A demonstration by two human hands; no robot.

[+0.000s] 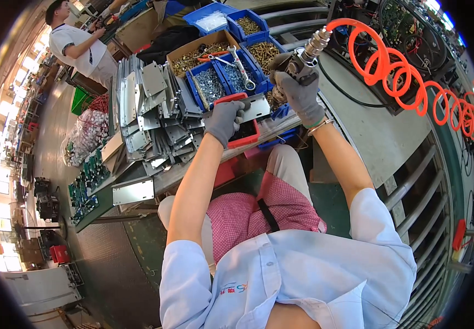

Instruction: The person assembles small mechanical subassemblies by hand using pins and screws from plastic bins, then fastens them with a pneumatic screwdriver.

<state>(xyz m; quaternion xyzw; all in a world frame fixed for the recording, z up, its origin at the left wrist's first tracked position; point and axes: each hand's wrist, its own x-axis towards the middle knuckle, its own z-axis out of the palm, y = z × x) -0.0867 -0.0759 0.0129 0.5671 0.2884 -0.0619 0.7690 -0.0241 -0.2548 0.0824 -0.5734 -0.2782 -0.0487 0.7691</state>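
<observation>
Worn shirt (314, 263), pale blue: on the left breast I can distinguish, from my remote station, a small printed mark (233, 289), composed of red characters (229, 291) beside a curved coloured emblem (241, 287). Finer lettering near it is too small for me to resolve through the head camera.

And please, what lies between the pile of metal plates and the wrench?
In the head view, a blue bin of small silver pieces lies between the pile of metal plates and the wrench.
</observation>
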